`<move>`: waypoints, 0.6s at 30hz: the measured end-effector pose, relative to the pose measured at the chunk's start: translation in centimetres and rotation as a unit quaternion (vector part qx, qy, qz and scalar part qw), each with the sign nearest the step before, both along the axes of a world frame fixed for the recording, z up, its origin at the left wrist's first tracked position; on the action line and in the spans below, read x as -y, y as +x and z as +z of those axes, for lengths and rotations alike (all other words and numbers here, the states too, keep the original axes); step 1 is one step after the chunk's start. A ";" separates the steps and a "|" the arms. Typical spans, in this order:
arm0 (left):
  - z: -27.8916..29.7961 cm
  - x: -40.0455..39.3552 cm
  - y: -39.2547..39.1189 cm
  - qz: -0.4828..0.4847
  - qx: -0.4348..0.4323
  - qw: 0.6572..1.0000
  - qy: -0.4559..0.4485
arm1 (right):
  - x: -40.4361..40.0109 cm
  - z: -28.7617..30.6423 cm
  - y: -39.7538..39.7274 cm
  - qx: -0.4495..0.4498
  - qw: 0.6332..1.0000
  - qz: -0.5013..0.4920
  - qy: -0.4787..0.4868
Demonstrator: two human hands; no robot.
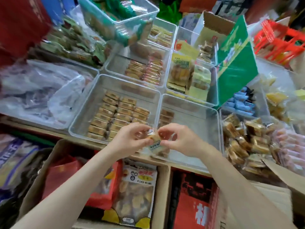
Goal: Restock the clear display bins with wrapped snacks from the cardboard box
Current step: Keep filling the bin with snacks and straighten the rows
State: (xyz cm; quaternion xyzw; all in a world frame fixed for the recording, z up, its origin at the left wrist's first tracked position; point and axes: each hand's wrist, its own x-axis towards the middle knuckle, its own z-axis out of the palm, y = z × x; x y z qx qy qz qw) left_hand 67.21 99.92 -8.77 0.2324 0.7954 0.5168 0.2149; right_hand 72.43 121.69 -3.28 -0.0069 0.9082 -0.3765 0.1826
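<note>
Both hands meet over the near edge of the desk and pinch one small snack in a clear crinkled wrapper (154,140) between them: the left hand (132,139) holds its left end with thumb and curled fingers, the right hand (179,139) its right end in the same grip. The wrapper carries a small white label with dark print, too blurred to read, and the fingers hide part of the snack.

Just beyond the snack and to its left lies a clear rectangular plastic bin (85,113) with neat rows of tan, brown-labelled wrapped bars (115,114); their print is unreadable. Just beyond the snack and to its right, a second clear plastic bin (212,116) holds only a short column of the same bars along its left wall, with a few more at its near edge under the hands.

Farther from the snack, more clear bins hold orange, pink and yellow wrapped cakes, all smeared by blur. Far beyond it an open brown cardboard box (212,23) stands behind a tilted green printed carton panel (236,63).

Below the snack, under the desk edge, a brown cardboard box (162,187) holds a clear bag of round golden biscuits (137,195) with a white printed header, illegible. The forearms cover part of this box.
</note>
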 end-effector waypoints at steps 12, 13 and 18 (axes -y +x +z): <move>-9.7 3.4 -3.8 0.111 -0.189 0.909 -0.355 | 4.3 -9.6 -20.6 -0.134 0.889 0.061 0.433; -9.7 3.3 -3.9 0.115 -0.186 0.907 -0.361 | 4.6 -10.7 -21.1 -0.113 0.879 0.078 0.456; -10.1 3.2 -4.0 0.123 -0.198 0.905 -0.357 | 4.8 -15.0 -21.6 -0.033 0.896 0.077 0.436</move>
